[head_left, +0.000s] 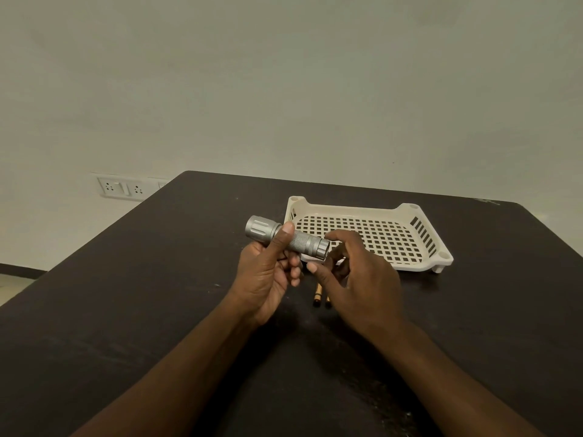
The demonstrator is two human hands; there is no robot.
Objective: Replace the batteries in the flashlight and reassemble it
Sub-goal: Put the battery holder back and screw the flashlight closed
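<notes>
A silver metal flashlight [303,239] is held above the dark table, its wide head pointing left and its tail cap to the right. My left hand [268,275] grips its knurled body, thumb on top. My right hand [356,275] is at the tail end, with fingers spread and curled near the cap; whether they touch it I cannot tell. Two gold-and-black batteries [319,294] lie on the table below my hands, partly hidden by my right hand.
A cream perforated plastic tray [419,247] with nothing visible in it sits just behind my hands. The dark table [157,294] ends at a pale wall, with a socket panel [121,187] to the left.
</notes>
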